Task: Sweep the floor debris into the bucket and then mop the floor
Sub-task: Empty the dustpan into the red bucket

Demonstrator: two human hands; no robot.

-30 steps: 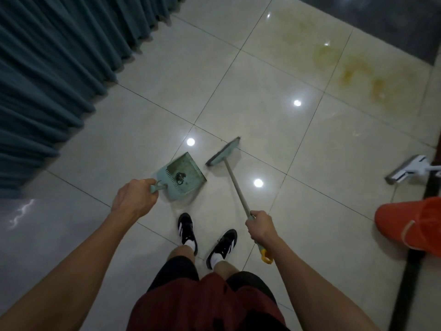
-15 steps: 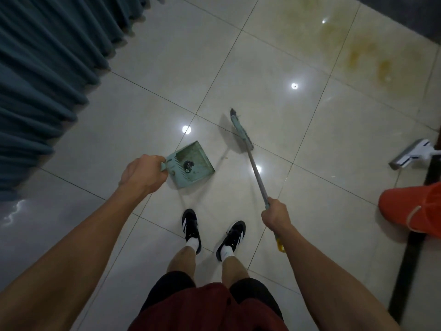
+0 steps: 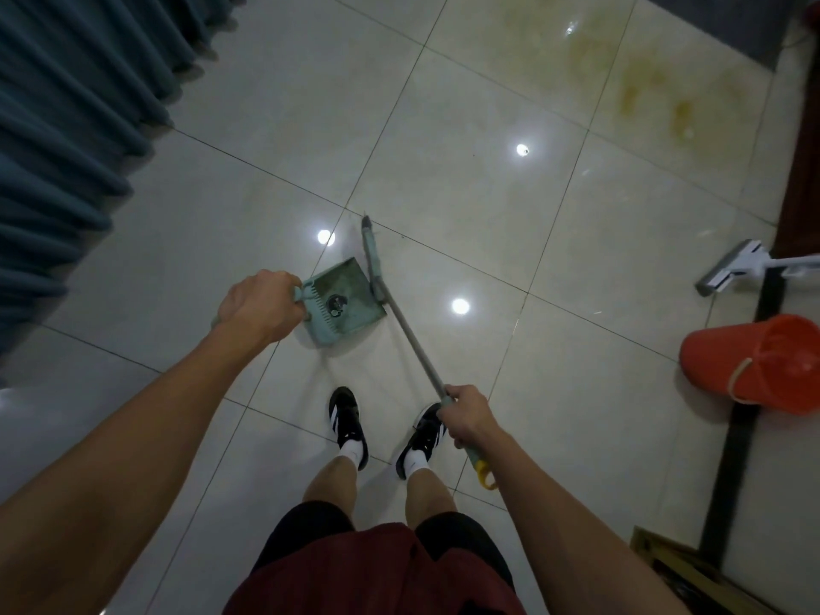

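My left hand [image 3: 259, 306] grips the handle of a pale green dustpan [image 3: 344, 304] that lies on the tiled floor [image 3: 443, 162], with a small dark clump of debris [image 3: 336, 302] inside it. My right hand [image 3: 466, 415] holds the grey shaft of a broom [image 3: 410, 337]. Its green head [image 3: 372, 259] stands edge-on against the dustpan's right lip. An orange bucket [image 3: 754, 361] lies tilted at the right edge. A white mop head [image 3: 732, 268] rests on the floor behind the bucket.
Blue-grey curtains [image 3: 66, 139] hang along the left side. My two feet in black shoes [image 3: 348, 426] stand just behind the dustpan. Yellow-brown stains [image 3: 639, 82] mark the tiles at the far right. A dark strip [image 3: 750, 392] and brown wooden trim [image 3: 798, 170] run along the right.
The broom head has swept left and now sits against the dustpan's right edge. The dustpan has turned slightly in my left hand.
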